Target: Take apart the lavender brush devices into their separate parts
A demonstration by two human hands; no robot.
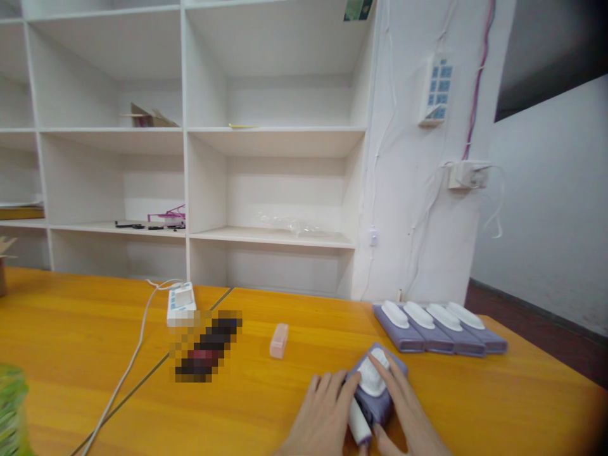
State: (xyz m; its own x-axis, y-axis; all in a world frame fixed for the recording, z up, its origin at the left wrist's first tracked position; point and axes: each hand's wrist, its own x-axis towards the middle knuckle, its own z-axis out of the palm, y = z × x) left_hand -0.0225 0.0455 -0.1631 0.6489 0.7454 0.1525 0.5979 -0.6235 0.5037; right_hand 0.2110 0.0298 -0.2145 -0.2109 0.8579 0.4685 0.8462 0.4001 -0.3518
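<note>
Near the table's (498,392) front edge, both hands, left (325,415) and right (403,411), clasped the purple case (375,389) between them, its long axis pointing away toward the row of four matching cases (439,326).

Head camera faces forward, table (294,392) near below.

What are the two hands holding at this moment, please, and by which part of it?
Both hands grip a purple box with a white insert, resting on the table: left hand on its left side, right hand on its right side and top.
</note>
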